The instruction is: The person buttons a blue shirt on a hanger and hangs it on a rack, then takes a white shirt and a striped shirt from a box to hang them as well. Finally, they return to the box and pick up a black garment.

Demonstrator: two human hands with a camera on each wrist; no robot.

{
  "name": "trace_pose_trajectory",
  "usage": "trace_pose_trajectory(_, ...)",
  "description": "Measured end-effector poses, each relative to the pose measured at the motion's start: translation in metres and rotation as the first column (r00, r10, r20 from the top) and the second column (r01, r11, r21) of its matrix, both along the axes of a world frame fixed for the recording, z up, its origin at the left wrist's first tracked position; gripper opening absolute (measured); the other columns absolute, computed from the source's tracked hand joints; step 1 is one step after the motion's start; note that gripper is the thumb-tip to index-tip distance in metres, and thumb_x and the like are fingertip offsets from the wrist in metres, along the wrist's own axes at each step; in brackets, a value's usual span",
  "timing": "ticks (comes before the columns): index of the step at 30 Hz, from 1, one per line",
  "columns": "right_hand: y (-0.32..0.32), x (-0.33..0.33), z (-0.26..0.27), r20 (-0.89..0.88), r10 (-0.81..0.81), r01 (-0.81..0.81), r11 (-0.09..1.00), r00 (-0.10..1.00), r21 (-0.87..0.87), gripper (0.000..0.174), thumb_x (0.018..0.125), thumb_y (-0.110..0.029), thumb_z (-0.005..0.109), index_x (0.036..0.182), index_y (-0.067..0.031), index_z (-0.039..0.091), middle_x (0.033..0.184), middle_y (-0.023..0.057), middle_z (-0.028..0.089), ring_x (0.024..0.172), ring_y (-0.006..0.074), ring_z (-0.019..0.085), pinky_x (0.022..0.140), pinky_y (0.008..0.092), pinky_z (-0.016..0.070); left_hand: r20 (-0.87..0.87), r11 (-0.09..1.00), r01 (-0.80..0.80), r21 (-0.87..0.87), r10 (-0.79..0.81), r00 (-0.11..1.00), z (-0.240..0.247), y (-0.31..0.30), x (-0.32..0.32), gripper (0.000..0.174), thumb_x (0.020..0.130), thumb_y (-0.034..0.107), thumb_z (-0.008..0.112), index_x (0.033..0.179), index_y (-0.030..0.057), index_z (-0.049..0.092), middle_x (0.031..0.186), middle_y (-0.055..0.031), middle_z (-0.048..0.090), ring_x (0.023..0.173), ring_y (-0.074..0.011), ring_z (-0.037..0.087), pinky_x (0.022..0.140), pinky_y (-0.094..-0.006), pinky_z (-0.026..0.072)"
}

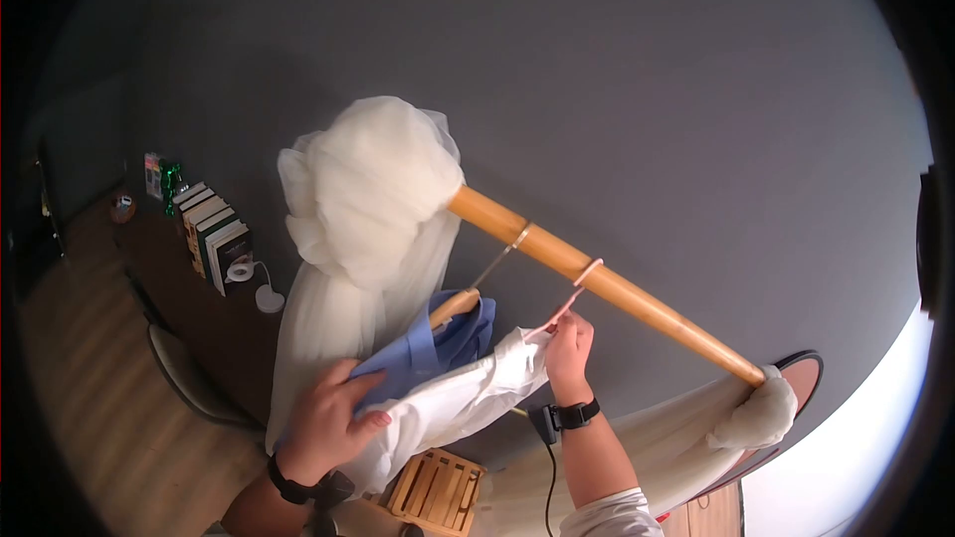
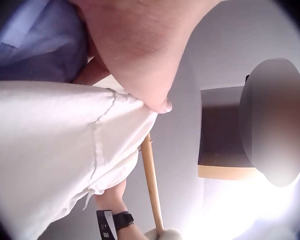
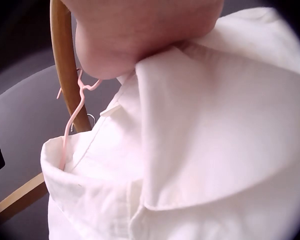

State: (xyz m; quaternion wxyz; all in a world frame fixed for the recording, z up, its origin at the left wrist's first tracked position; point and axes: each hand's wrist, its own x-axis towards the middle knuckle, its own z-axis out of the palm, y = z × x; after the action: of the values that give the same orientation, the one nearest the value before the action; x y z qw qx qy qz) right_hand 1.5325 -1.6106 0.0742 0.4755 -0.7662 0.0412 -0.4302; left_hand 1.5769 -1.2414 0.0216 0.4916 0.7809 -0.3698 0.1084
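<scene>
"Two hands of yours are on one garment. How do they hold it?"

"Your left hand [image 1: 326, 426] grips the lower side of the white garment [image 1: 448, 408]. Your right hand [image 1: 569, 350] pinches it near the pink hanger [image 3: 67, 127] — whether it also holds the wire, I cannot tell. I think this spreads the cloth between them."

"And where does the weight go?"

"The pink hook is over the wooden rod [image 1: 647, 308], so probably the rod carries part. Beside your garment is a blue one [image 1: 406, 358], on a wooden hanger [image 1: 456, 307]."

"What is around you?"

"Pale cloth [image 1: 378, 194] is bunched at both rod ends, maybe for decoration. Below is a slatted wooden stool [image 1: 438, 497]. Farther, on the dark desk [image 1: 149, 249], books [image 1: 214, 239] stand in a row near a white lamp [image 1: 269, 299] — then comes the grey wall [image 1: 647, 89]."
</scene>
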Motion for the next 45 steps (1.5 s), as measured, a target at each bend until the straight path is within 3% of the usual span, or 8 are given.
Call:
trace_pose_trajectory(4,-0.011,-0.008,-0.001,0.015,0.064,-0.055,0.941,0.998,-0.334,0.037,0.109,-0.023,0.046,0.102,0.0037,0.07,0.098,0.012,0.071,0.091,0.0219,0.064,0.082,0.038,0.0489,0.198,0.984,-0.172,-0.045,0.178,0.964,0.012,-0.006,-0.016,0.046,0.086,0.033,0.074,0.122,0.0038,0.071,0.124,-0.0206,0.064,0.11,-0.0411,0.063,0.094,-0.0473,0.0515)
trace_pose_trajectory(8,-0.054,-0.025,-0.04,0.119,0.228,-0.211,0.967,0.966,-0.143,0.049,0.108,-0.033,0.049,0.14,0.0041,0.055,0.127,0.0139,0.063,0.119,0.0218,0.06,0.105,0.035,0.0451,0.313,0.969,-0.233,-0.085,0.248,0.917,0.056,-0.014,-0.044,0.041,0.084,0.023,0.074,0.119,0.0023,0.069,0.125,-0.0191,0.064,0.112,-0.0404,0.062,0.094,-0.0462,0.0505)
trace_pose_trajectory(18,-0.114,-0.032,-0.057,-0.08,0.159,-0.166,0.983,0.984,-0.084,0.023,0.098,-0.013,0.068,0.115,0.0009,0.074,0.101,0.0094,0.071,0.094,0.02,0.066,0.09,0.03,0.0504,0.269,0.853,-0.293,0.433,0.188,0.945,0.116,-0.12,-0.061,0.024,0.098,0.025,0.068,0.115,0.0084,0.074,0.09,-0.0168,0.071,0.086,-0.0413,0.067,0.073,-0.0431,0.0534)
trace_pose_trajectory(28,-0.151,-0.031,-0.093,0.133,0.344,-0.368,0.891,0.93,0.268,0.028,0.085,0.002,0.08,0.112,0.0055,0.073,0.099,0.0063,0.069,0.085,0.0133,0.063,0.078,0.0252,0.05,0.601,0.824,-0.567,-0.024,0.465,0.65,0.081,-0.152,-0.096,0.022,0.09,0.022,0.077,0.104,0.0055,0.075,0.081,-0.0137,0.065,0.079,-0.0351,0.066,0.07,-0.043,0.0505)
trace_pose_trajectory(29,-0.168,-0.032,-0.097,0.086,0.179,-0.174,0.983,0.98,-0.055,0.022,0.086,0.002,0.079,0.107,0.0054,0.073,0.091,0.006,0.068,0.079,0.0131,0.062,0.073,0.0251,0.0498,0.554,0.796,-0.604,0.042,0.484,0.677,0.081,-0.148,-0.1,0.023,0.09,0.023,0.077,0.105,0.005,0.075,0.083,-0.0141,0.065,0.081,-0.0354,0.066,0.071,-0.0432,0.0508)
trace_pose_trajectory(33,-0.197,-0.026,-0.089,0.146,0.127,-0.102,0.98,0.981,-0.169,0.011,0.092,-0.003,0.073,0.1,0.0048,0.072,0.081,0.0032,0.065,0.078,0.0119,0.06,0.073,0.0261,0.0485,0.447,0.709,-0.656,0.257,0.515,0.732,0.068,-0.118,-0.105,0.029,0.092,0.032,0.074,0.103,0.0052,0.071,0.088,-0.0156,0.067,0.087,-0.0381,0.067,0.074,-0.0455,0.0524)
trace_pose_trajectory(39,-0.198,-0.006,-0.064,0.087,0.092,-0.09,0.996,0.992,-0.029,0.021,0.104,-0.019,0.064,0.103,0.0015,0.068,0.088,-0.0011,0.065,0.082,0.01,0.059,0.078,0.0264,0.048,0.437,0.693,-0.643,0.327,0.492,0.753,0.048,-0.091,-0.12,0.032,0.091,0.034,0.076,0.096,0.0039,0.066,0.091,-0.0161,0.068,0.085,-0.0399,0.067,0.071,-0.0464,0.0527)
trace_pose_trajectory(45,-0.201,-0.056,-0.254,-0.271,-0.197,0.144,0.968,0.942,-0.205,0.037,0.088,-0.011,0.073,0.121,0.0029,0.064,0.103,0.0203,0.07,0.095,0.0369,0.067,0.088,0.0455,0.0527,-0.044,0.62,-0.527,0.581,0.67,0.741,-0.059,0.027,-0.187,0.016,0.093,0.026,0.071,0.095,0.0111,0.066,0.093,-0.0125,0.071,0.088,-0.0377,0.069,0.077,-0.0478,0.055)
